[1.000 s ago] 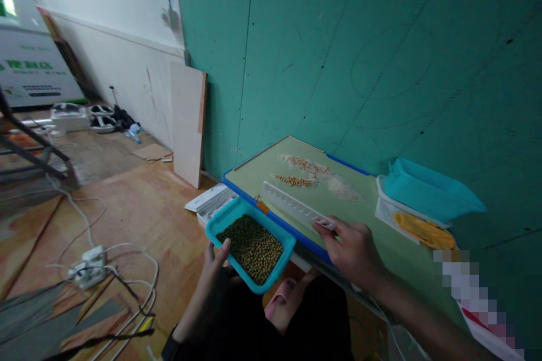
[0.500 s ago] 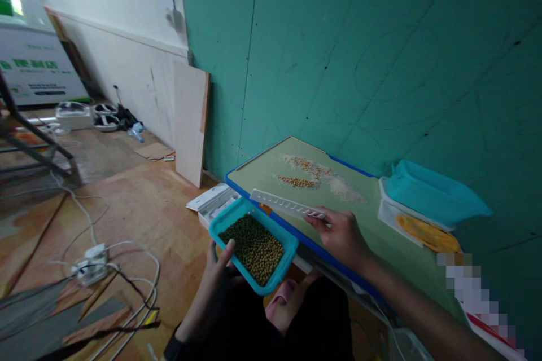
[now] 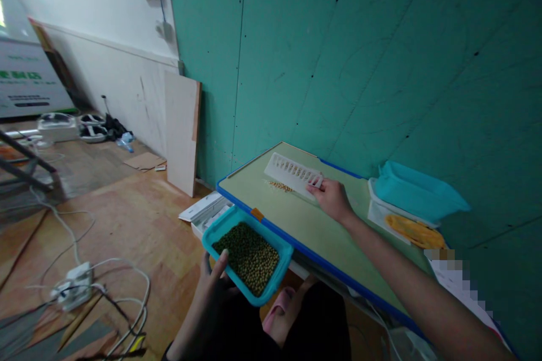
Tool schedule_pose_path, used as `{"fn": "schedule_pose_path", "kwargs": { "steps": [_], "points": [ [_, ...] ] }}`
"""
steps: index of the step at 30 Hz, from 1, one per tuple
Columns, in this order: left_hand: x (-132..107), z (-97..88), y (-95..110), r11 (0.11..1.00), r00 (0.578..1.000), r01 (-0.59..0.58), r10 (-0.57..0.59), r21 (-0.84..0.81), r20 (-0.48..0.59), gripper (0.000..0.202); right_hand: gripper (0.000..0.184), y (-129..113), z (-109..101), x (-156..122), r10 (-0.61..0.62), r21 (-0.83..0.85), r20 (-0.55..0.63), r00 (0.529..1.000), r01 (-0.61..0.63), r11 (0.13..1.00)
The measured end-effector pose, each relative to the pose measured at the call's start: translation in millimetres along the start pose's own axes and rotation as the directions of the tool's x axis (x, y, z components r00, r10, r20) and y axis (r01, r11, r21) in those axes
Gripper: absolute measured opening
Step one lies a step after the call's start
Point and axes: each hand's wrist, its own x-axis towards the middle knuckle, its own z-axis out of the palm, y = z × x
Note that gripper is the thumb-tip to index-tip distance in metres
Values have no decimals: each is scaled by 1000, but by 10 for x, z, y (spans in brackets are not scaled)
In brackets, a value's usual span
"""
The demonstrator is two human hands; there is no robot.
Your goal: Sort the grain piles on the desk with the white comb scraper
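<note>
My left hand (image 3: 215, 273) grips the near-left rim of a turquoise plastic tray (image 3: 277, 287), thumb on top, held just below the table's front edge. Inside the tray lie dark green beans (image 3: 239, 240) on the left and tan soybeans (image 3: 261, 271) on the right. My right hand (image 3: 332, 196) pinches one end of a flat white plastic strip with a row of slots (image 3: 292, 172), tilted over the tabletop. Some soybeans (image 3: 280, 186) show on the table just in front of the strip; the rest of the pile is hidden behind it.
The pale green table (image 3: 296, 225) has a blue edge and stands against a green wall. At its right are a turquoise basket (image 3: 419, 189) and a yellow cloth-like item (image 3: 412, 231). A white power strip with cables (image 3: 74, 287) lies on the floor at left.
My right hand has moved the slotted strip away from above the tray, over the bean and grain piles, and turned its broad face toward me. My left hand still holds the tray.
</note>
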Motion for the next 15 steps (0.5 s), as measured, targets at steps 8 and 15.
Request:
{"fn": "schedule_pose_path", "kwargs": {
  "steps": [8, 15],
  "points": [
    [57, -35, -8, 997, 999, 34, -33, 63, -9, 100, 9, -22, 150, 174, 55, 26, 103, 993, -58, 998],
    [90, -51, -50, 999, 1000, 2, -1, 48, -20, 104, 12, -38, 160, 174, 58, 73, 120, 991, -67, 995]
  ]
}}
